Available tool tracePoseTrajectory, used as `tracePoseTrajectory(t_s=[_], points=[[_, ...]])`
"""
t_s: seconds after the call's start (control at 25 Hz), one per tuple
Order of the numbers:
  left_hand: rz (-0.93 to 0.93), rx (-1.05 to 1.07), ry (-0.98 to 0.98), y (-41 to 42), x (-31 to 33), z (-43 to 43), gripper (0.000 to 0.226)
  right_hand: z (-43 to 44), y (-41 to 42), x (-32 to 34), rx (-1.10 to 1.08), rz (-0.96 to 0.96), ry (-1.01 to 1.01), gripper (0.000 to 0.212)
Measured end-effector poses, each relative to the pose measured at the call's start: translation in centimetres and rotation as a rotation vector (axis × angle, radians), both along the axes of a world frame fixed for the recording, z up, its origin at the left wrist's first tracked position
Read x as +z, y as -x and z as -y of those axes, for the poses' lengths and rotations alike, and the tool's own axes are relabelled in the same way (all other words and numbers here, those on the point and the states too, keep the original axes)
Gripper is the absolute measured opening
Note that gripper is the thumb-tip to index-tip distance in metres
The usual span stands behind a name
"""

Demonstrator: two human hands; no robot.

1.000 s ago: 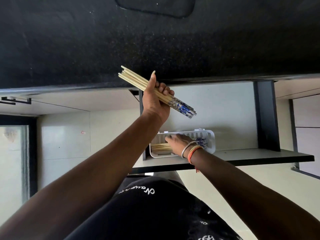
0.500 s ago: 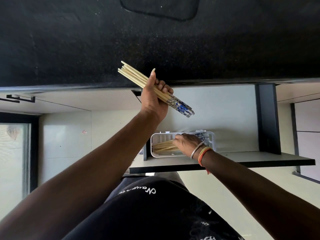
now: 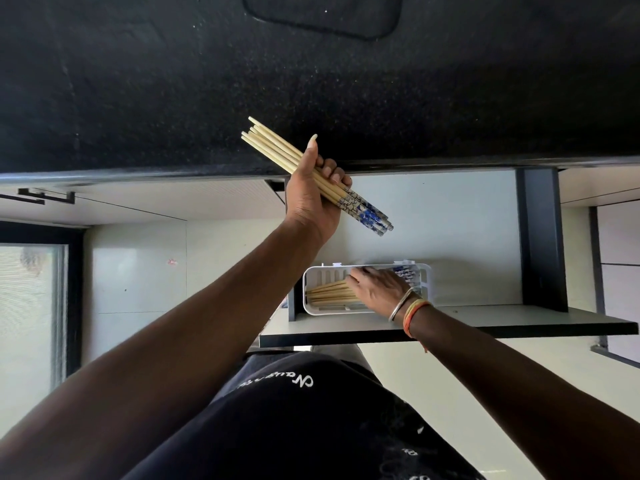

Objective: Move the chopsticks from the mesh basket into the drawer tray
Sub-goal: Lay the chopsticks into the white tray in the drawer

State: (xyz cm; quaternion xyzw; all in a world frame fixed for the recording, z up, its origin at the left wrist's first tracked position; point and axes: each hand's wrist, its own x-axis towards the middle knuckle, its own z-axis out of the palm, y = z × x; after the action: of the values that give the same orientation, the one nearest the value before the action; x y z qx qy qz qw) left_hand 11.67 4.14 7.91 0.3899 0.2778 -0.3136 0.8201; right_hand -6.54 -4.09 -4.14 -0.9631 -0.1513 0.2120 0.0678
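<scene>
My left hand [image 3: 311,206] is shut around a bundle of several pale wooden chopsticks [image 3: 277,147] with blue-and-white patterned ends, held at a slant over the counter's front edge. Below it, a white slotted tray [image 3: 306,292] sits at the left front of the open drawer [image 3: 467,244]. Several chopsticks [image 3: 329,294] lie lengthwise in the tray. My right hand [image 3: 377,289], with bangles at the wrist, lies over them, its fingertips touching them. Whether it pinches any is hidden. No mesh basket is in view.
A black speckled countertop [image 3: 311,81] fills the upper half, with a dark recessed shape [image 3: 325,15] at its far edge. The drawer's dark front panel [image 3: 485,329] juts toward me. A glass door [image 3: 31,306] stands at the left, over pale floor tiles.
My right hand has slid a little to the right along the tray, uncovering more of the chopsticks lying there. The left hand and its bundle have drifted slightly up and left.
</scene>
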Motion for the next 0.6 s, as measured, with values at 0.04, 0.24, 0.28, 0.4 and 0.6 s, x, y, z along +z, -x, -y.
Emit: tracePoseTrajectory(t_s=[0.04,0.24,0.28,0.4,0.6], points=[[0.000,-0.002,-0.004,0.0,0.0,0.0,0.039,-0.2,-0.1,-0.3,0.003,-0.019,0.041,0.031],[0.000,-0.014,-0.017,-0.1,0.1,0.1,0.038,-1.3,-1.2,0.4,0.054,-0.165,0.173,0.025],[0.000,-0.017,-0.018,-0.1,0.1,0.1,0.038,-1.2,-1.1,0.3,0.051,-0.161,0.183,0.023],[0.004,-0.021,-0.022,-0.1,-0.1,0.1,0.038,-0.8,-1.3,0.1,-0.105,-0.185,0.137,0.039],[0.005,-0.026,-0.023,-0.2,-0.1,0.1,0.038,-1.1,-1.4,0.5,-0.280,-0.225,-0.011,0.039]])
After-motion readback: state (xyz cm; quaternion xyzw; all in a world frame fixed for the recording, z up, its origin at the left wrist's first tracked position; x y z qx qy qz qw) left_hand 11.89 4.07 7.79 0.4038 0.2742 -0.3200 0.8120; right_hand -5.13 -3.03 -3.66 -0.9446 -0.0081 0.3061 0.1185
